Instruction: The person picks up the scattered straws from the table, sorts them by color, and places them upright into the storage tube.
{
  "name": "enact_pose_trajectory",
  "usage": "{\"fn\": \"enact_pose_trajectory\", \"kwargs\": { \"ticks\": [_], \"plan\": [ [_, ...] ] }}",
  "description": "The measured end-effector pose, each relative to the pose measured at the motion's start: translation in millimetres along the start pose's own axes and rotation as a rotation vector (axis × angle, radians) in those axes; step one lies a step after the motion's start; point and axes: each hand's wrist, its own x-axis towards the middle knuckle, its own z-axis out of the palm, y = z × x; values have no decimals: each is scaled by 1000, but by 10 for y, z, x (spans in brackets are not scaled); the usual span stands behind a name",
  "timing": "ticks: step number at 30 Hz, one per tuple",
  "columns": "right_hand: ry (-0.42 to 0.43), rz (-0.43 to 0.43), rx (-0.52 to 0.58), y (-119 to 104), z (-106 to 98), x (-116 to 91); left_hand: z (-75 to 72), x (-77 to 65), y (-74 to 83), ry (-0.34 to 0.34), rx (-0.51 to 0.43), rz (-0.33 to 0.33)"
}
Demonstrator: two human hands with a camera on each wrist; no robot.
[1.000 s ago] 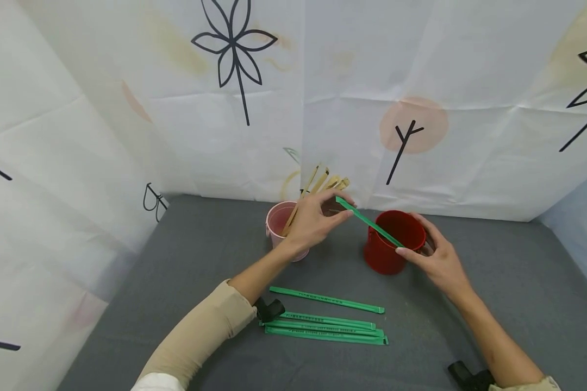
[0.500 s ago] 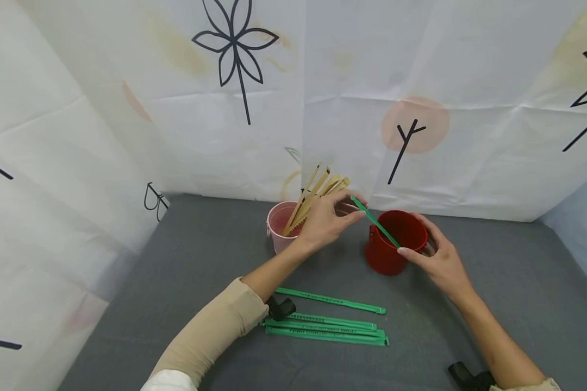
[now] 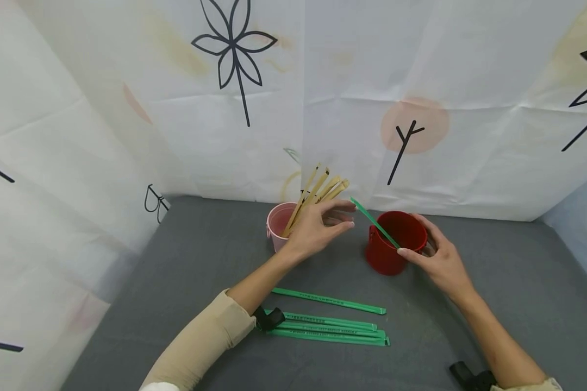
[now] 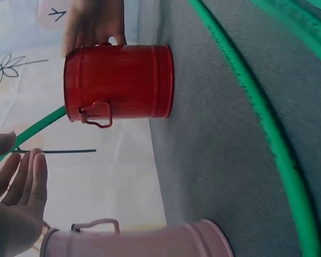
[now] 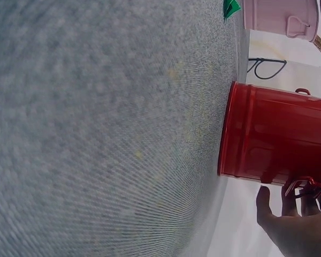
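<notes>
My left hand (image 3: 320, 228) is held out beside the red bucket, its fingers loosely bent with nothing in them. In the head view its fingertips are apart from a slim green printed packet (image 3: 367, 213). That packet leans out of the red bucket (image 3: 385, 256), its lower end hidden inside. My right hand (image 3: 435, 258) grips the red bucket by the rim and side handle, thumb at the near rim. In the right wrist view the fingers (image 5: 289, 202) lie at the bucket's handle. The red bucket stands upright on the grey cloth.
A pink bucket (image 3: 275, 234) holding several yellow sticks (image 3: 318, 184) stands behind my left wrist. Several green packets (image 3: 330, 338) lie in a stack at the front, with one separate green packet (image 3: 330, 300) behind them. A patterned white curtain (image 3: 332, 70) closes off the back.
My left hand first moved right with the green packet, then let it go and drew back left. The packet now leans in the red bucket. My right hand stays on the bucket.
</notes>
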Motion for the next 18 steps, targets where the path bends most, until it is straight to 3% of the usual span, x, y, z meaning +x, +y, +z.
{"fn": "enact_pose_trajectory", "kwargs": {
  "ticks": [6, 13, 18],
  "plan": [
    [-5, -1, 15, 0, 0, 5, -63, -169, 16, 0, 55, 27],
    [-6, 11, 17, -1, -2, -10, -117, -386, 75, -87, 91, 66],
    [-11, 16, 17, 9, -2, -4, -197, -561, 81, -91, 97, 62]
  ]
}}
